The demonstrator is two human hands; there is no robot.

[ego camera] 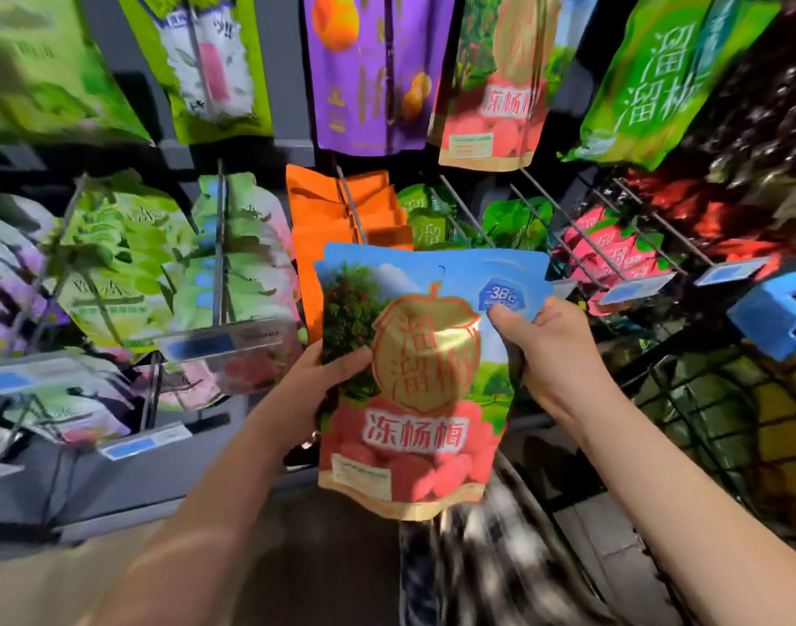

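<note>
Holding: a person grips a snack pouch (414,381) with both hands in front of a shop display; it is upright with its printed front to the camera, blue sky at the top, a gold fruit shape in the middle and pink fruit below
Left hand (314,390): clamped on the pouch's left edge at mid height; thumb across the front, fingers hidden behind
Right hand (554,354): pinching the upper right corner, thumb on the front beside a small blue badge; the two hands are apart, one on each side
Pouch position: in the air, below the hanging rows and just in front of the orange pouches (328,210); a second edge shows behind its top left corner, so whether one pouch or more is held cannot be told
Display: metal pegs (466,210) stick out toward the viewer, with price tags (635,289) at their tips; a matching pouch (495,83) hangs in the row above, beside a purple pouch (364,70)
Likely step: judging from the pose, hanging the pouch on a peg, or checking it first
Doing it well: keep the pouch flat and level; line the hang hole (441,268) at the top centre up with a peg's tip, then slide straight back; the foil looks slippery, so grip the edges firmly; avoid knocking neighbouring tags
</note>
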